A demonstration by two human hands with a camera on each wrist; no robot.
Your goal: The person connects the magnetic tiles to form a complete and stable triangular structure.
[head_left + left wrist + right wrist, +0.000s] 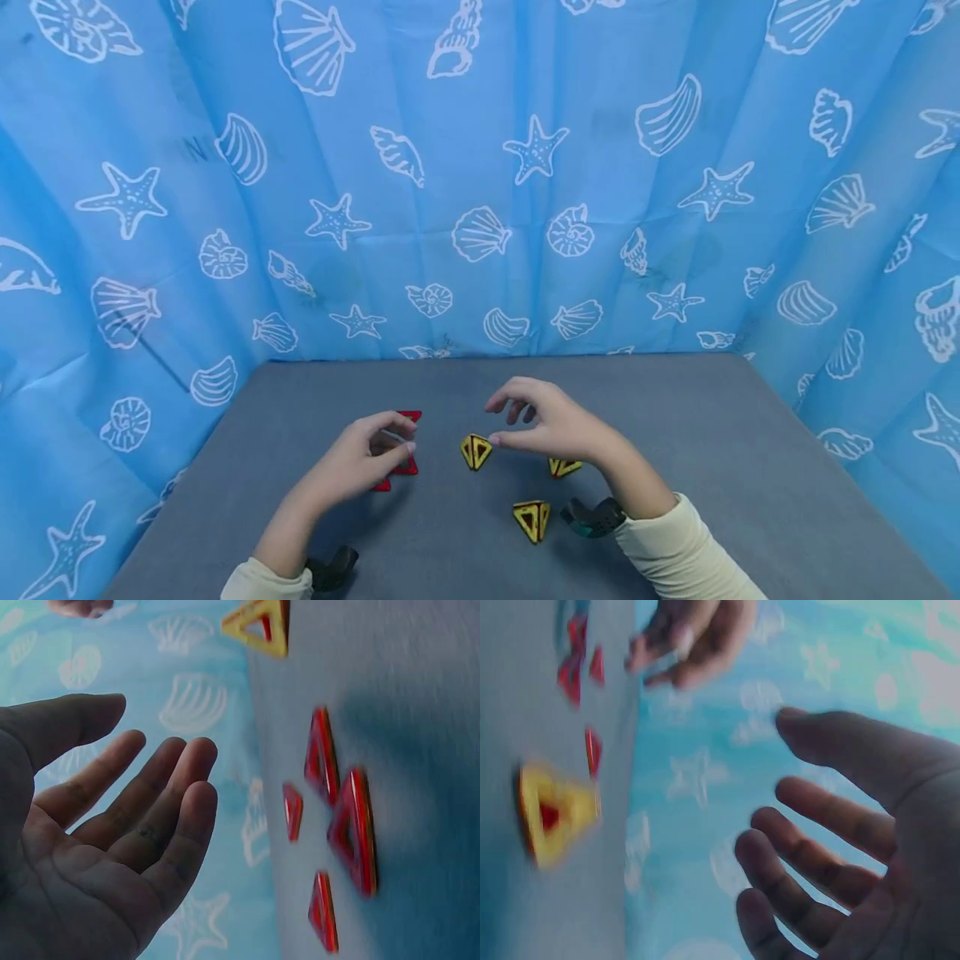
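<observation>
My left hand (352, 460) hovers above several red triangular pieces (407, 472), partly covering them in the head view. Its fingers are loosely curved and nothing lies between them. In the left wrist view the red triangular pieces (366, 851) stand out on the table beyond the fingertips. My right hand (557, 425) is raised over the table, fingers bent loosely and thumb apart, holding nothing. Its thumb tip appears right beside a hollow yellow pyramid-like piece (475, 441). A second yellow piece (567, 469) is partly hidden below this hand, and a third yellow piece (531, 505) sits nearer the front.
A grey table (450, 550) carries all the pieces. Behind it and along both sides hangs a blue curtain (480, 167) with white shells and starfish. Dark bands (332, 570) sit at both wrists, beside pale sleeves (690, 546).
</observation>
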